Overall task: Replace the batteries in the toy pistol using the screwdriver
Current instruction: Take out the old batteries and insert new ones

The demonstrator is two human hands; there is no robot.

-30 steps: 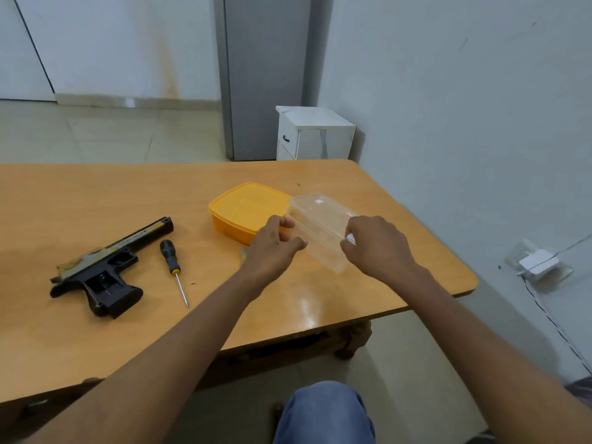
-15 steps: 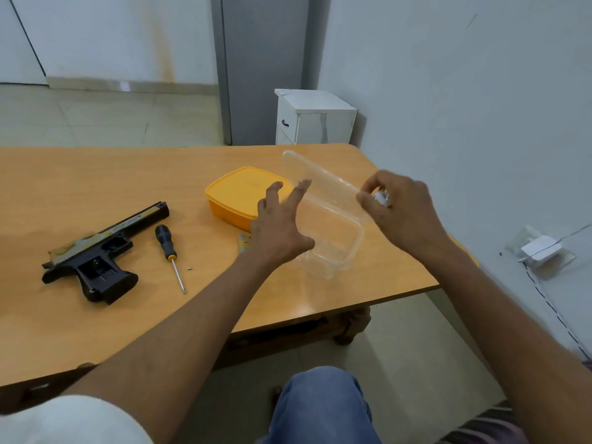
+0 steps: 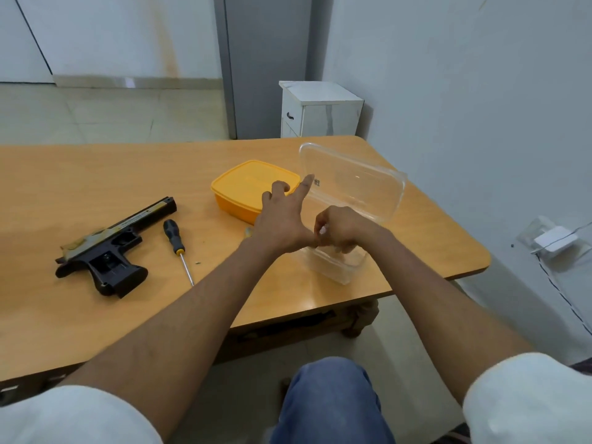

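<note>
A black toy pistol point(image 3: 105, 251) lies on its side at the left of the wooden table point(image 3: 96, 174), its grip cavity showing. To its right lies a black-handled screwdriver point(image 3: 175, 241). A clear plastic container point(image 3: 336, 267) stands near the table's front right edge with its hinged lid point(image 3: 355, 184) raised. My left hand point(image 3: 282, 225) has straight fingers, the index tip touching the lid's edge. My right hand point(image 3: 342, 229) reaches into the container, fingers curled round a small white object point(image 3: 323, 230), too small to identify.
A closed yellow box point(image 3: 246, 187) sits just behind my left hand. A small yellowish item point(image 3: 248, 231) peeks out beside that hand. A white cabinet point(image 3: 320, 110) stands beyond the table, and a white charger with a cable point(image 3: 555, 240) is by the right wall.
The lid has swung further up and back. My right hand came down from the lid's edge into the container, still holding the small white object. My left index finger now props the lid.
</note>
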